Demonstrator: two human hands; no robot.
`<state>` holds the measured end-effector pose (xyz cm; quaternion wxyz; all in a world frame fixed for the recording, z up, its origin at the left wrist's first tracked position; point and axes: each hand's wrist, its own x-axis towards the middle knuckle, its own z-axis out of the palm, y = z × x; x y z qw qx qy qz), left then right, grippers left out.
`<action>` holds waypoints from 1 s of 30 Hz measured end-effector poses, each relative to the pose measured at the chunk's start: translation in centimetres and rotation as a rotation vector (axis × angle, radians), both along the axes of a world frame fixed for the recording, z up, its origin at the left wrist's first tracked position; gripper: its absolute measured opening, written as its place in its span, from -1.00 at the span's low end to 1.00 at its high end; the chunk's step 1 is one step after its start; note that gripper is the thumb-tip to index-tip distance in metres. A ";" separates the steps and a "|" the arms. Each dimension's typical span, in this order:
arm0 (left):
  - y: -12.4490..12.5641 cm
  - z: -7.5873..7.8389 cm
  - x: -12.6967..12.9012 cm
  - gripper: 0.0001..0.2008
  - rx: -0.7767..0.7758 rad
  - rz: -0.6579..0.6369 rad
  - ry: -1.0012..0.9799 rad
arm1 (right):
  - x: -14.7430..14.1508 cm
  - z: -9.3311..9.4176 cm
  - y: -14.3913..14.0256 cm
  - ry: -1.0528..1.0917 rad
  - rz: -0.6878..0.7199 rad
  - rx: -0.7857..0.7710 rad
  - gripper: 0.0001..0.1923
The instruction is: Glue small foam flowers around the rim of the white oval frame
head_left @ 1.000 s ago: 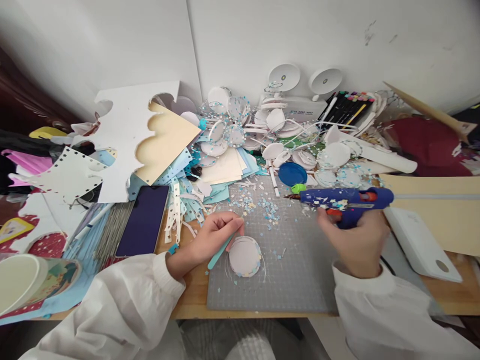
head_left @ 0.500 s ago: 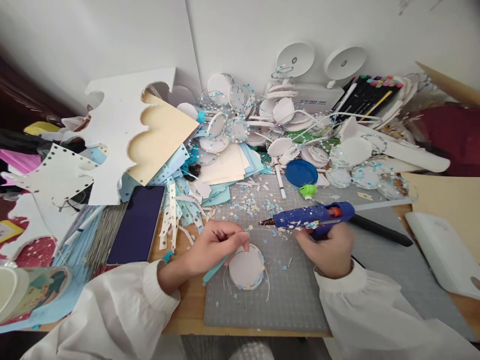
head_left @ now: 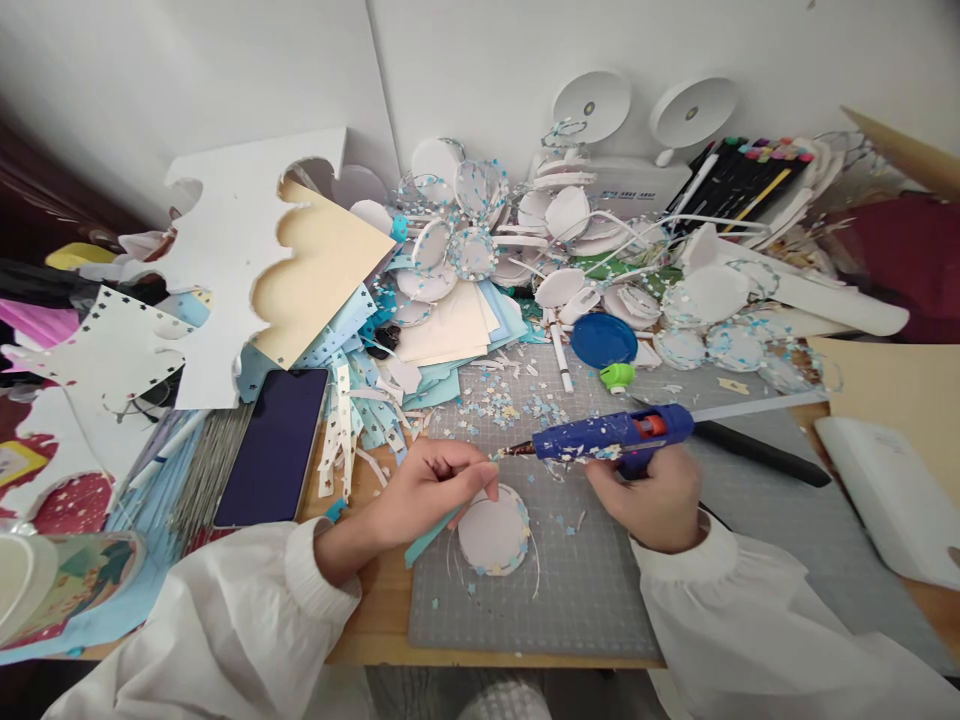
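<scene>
My left hand (head_left: 435,490) is closed in a pinch, with a tiny pale paper star (head_left: 496,457) at its fingertips. My right hand (head_left: 651,500) grips the handle of a blue hot glue gun (head_left: 589,437) flecked with paper bits. The gun points left, its nozzle right at the pinched fingertips. Below them, a white foam disc (head_left: 491,538) lies on the grey cutting mat (head_left: 570,610), its edge partly ringed with small blue and yellow stars. Thin white threads curl beside it. A teal strip (head_left: 429,538) shows partly under my left hand.
Loose confetti stars (head_left: 517,405) are scattered beyond my hands. A phone (head_left: 271,445) lies at left, near white cut-out foam board (head_left: 217,250). Decorated discs (head_left: 472,255) pile up at the back. A blue lid (head_left: 602,341), a black-handled tool (head_left: 765,455) and a white device (head_left: 885,500) stand right.
My right hand has brought the glue gun slightly left, so its nozzle now meets the left fingertips. My left hand and the disc stay almost where they were.
</scene>
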<state>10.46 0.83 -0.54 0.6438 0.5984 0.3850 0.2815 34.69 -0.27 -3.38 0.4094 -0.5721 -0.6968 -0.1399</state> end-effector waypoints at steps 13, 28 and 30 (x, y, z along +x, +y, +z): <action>0.0 -0.2 -0.1 -0.63 0.002 0.003 -0.023 | 0.9 0.1 0.1 -0.156 -0.052 0.041 -0.89; 0.0 -1.1 -0.4 -0.64 -0.043 0.109 -0.108 | 9.8 -0.8 -5.9 -0.342 -0.380 -0.304 -0.55; 0.0 -1.2 -0.4 -0.64 -0.055 0.139 -0.112 | 9.8 -0.6 -6.4 -0.355 -0.388 -0.349 -0.55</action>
